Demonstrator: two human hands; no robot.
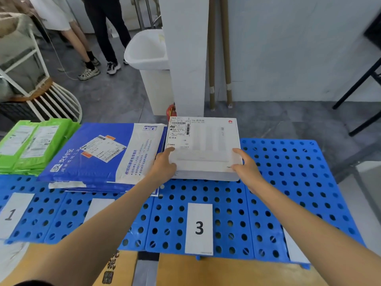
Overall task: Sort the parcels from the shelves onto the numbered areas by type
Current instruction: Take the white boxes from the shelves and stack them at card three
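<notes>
Inspecting the head view, we find a white box (206, 145) with a shipping label on its upper left corner lying flat over the blue perforated panels (292, 182), at 12 o'clock from the paper label marked 3 (199, 228). We cannot tell whether its underside bears fully on the panels.

The left grip (165, 164), a bare hand, holds the box's near left corner: the thumb lies on the top face and the other fingers curl at the side. The right grip (245, 168) holds the near right corner in the same way, thumb on top, fingers wrapped round the edge and mostly hidden.

At 9 o'clock from the box, just beside it, sits a stack of blue mailers (99, 153). At 9 o'clock from that stack lie green mailers (31, 145). The label marked 1 (12, 213) is at 6 o'clock from the green mailers.

Beyond the panels, at 11 o'clock from the box, a white bin (148, 58) stands on the grey floor. Two cardboard tubes (218, 52) lean on the wall at 12 o'clock. Two bystanders' legs (90, 38) show at 10 o'clock.
</notes>
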